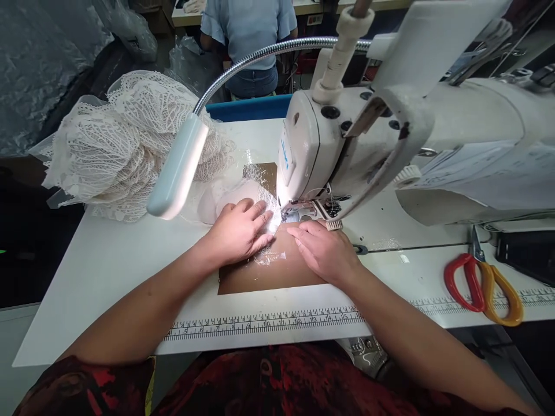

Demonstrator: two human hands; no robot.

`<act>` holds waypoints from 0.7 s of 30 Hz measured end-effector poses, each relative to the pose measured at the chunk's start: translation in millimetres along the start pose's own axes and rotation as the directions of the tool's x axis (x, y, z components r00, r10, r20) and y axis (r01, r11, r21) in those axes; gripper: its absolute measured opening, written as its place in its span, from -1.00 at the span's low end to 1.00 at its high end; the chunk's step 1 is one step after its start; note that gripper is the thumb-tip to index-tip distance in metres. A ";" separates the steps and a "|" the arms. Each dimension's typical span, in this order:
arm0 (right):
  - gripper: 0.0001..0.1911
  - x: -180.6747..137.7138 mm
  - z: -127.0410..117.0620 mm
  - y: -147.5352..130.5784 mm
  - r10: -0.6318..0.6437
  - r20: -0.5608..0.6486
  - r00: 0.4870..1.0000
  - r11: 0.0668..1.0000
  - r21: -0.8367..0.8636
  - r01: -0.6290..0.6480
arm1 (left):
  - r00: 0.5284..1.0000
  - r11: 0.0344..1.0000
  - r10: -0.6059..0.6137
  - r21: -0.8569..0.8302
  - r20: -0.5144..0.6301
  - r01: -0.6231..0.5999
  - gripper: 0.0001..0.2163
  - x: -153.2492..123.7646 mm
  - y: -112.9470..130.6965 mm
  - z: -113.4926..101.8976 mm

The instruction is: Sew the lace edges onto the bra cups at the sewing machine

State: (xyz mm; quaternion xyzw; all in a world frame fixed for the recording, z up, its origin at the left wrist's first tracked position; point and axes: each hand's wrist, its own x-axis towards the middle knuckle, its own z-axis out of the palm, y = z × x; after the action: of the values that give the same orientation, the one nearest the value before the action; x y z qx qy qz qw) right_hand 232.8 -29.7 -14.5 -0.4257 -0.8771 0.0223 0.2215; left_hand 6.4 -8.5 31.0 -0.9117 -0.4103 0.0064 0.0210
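Note:
Under the head of a white sewing machine [303,144], my left hand [243,228] lies flat with its fingers spread. It presses on a sheer white lace piece [240,195], whose edge reaches the lit needle area. My right hand [325,251] rests right of the needle, fingers stretched forward and lying flat on a shiny brown sheet [260,277]. That sheet covers the machine bed beneath both hands. Whether the right fingertips touch the lace cannot be made out. The presser foot [284,216] is partly hidden by glare and the machine head.
A lamp [177,167] on a bendable neck hangs left of the needle. Piled lace pieces [95,144] stand at the back left. Scissors [494,283] lie right, near a black case [524,254]. A printed ruler [269,323] runs along the front edge. Another person [249,34] sits beyond.

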 end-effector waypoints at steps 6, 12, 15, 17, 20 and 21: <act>-0.74 -6.5 -0.4 6.1 0.003 -0.054 0.999 0.999 -0.034 -0.005 | 0.994 0.991 0.027 -0.134 0.107 -0.013 -0.60 -10.5 11.9 -20.5; -0.76 -7.8 -6.1 2.7 -0.112 -0.070 0.991 0.991 0.065 0.116 | 0.993 0.959 0.117 -0.257 -0.023 -0.118 -0.67 -3.0 13.5 -6.1; -0.77 -8.6 -8.3 0.4 -0.188 -0.024 0.982 0.974 0.126 0.190 | 0.990 0.959 0.136 -0.245 -0.031 -0.139 -0.65 -0.9 13.6 0.9; -0.79 -9.3 -8.4 -0.6 -0.227 -0.010 0.974 0.966 0.127 0.227 | 0.990 0.964 0.139 -0.227 -0.021 -0.140 -0.64 -0.7 14.6 3.0; -0.81 -10.2 -7.6 -1.2 -0.260 -0.015 0.966 0.961 0.093 0.260 | 0.992 0.971 0.127 -0.201 -0.018 -0.128 -0.63 -0.7 17.3 4.3; -0.81 -10.4 -7.3 -1.2 -0.263 -0.015 0.965 0.961 0.088 0.263 | 0.992 0.973 0.121 -0.194 -0.019 -0.123 -0.64 -0.7 18.3 4.7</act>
State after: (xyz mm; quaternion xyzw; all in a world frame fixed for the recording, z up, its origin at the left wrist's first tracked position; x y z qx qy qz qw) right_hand 240.4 -39.5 -11.6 -0.2951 -0.9236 0.0312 0.2428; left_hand 19.5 -21.0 25.5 -0.9329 -0.3521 -0.0360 -0.0674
